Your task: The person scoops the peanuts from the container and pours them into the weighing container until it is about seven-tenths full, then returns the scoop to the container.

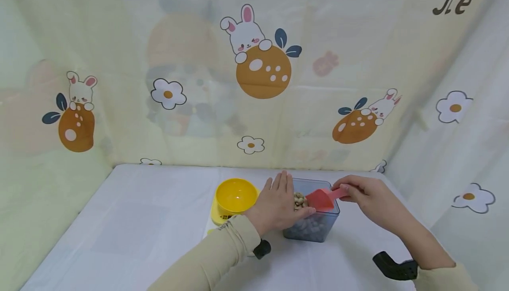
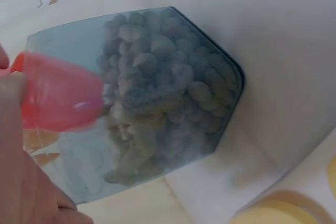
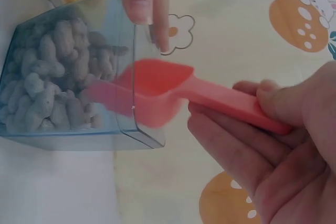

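Observation:
A clear bluish plastic container (image 1: 310, 231) stands on the table, partly filled with unshelled peanuts (image 3: 50, 72). My right hand (image 1: 367, 198) pinches the handle of a pink-red scoop (image 1: 321, 200) between thumb and fingers. The scoop's blade dips inside the container, its tip at the peanuts in the right wrist view. My left hand (image 1: 277, 204) lies over the container's left rim with its fingers straight, and the thumb reaches along the near edge. Part of the container's opening is hidden beneath that hand.
Left of the container, a yellow bowl (image 1: 236, 195) sits on a yellow scale (image 1: 218, 215), partly covered by my left hand. A white cloth covers the table (image 1: 131, 233). Behind it hangs a printed curtain (image 1: 199, 118), with another curtain side (image 1: 477, 149) on the right.

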